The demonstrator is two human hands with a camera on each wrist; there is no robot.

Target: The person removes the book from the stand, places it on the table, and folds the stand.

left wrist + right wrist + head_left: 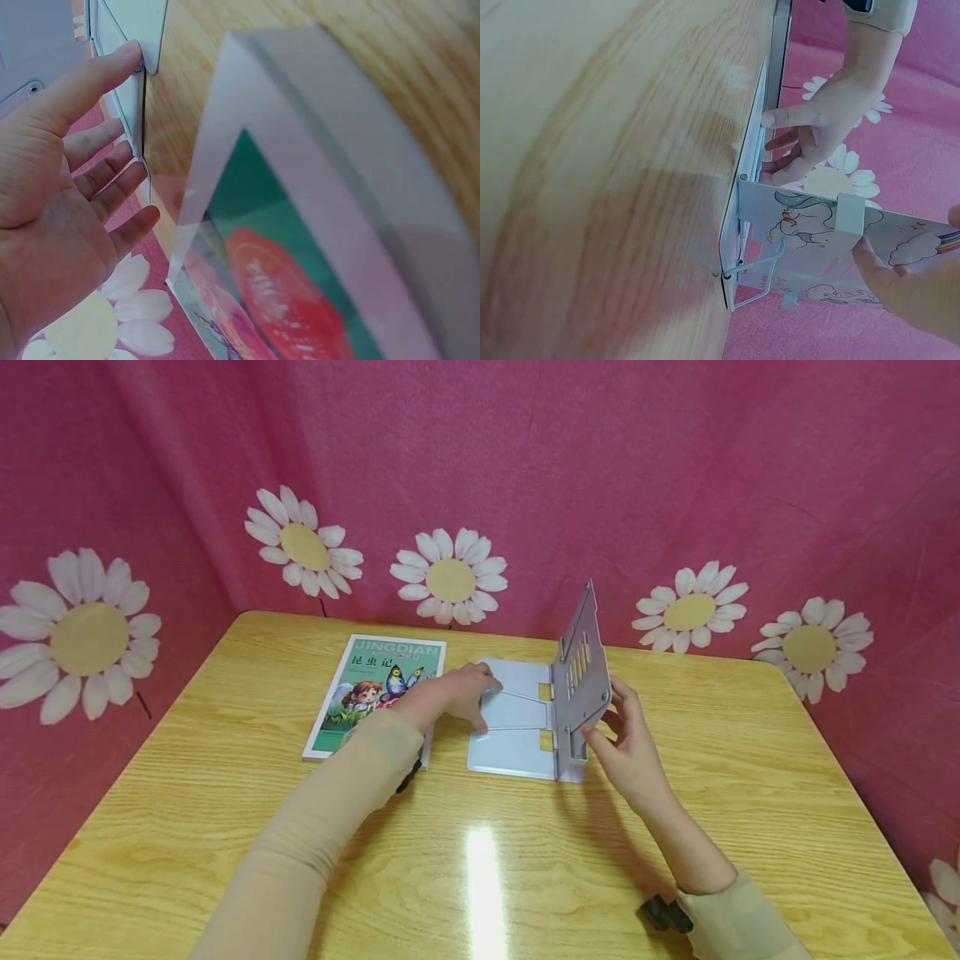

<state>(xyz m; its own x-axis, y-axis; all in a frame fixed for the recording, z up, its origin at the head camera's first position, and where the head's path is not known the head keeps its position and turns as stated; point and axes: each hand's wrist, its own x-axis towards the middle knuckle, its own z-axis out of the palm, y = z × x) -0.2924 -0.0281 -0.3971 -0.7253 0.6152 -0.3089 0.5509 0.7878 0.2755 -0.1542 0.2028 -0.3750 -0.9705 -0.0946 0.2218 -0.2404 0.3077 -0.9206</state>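
Note:
A pale metal book stand (512, 753) lies with its base flat on the table, its slotted panel (583, 681) raised steeply at the base's right side. My right hand (628, 752) pinches the panel near its lower right edge, thumb in front. In the right wrist view the panel's face (810, 223) shows unicorn and cloud drawings, a white clip and a wire support (761, 281). Over the base's left edge reaches my left hand (463, 692). The left wrist view shows that hand's fingers (105, 180) spread and its thumb at the base's edge.
A children's book (363, 664) with a green cover lies left of the stand, partly beneath my left forearm. The wooden table (420, 877) ends at a pink cloth (525, 460) with white daisies, hanging behind and along the sides.

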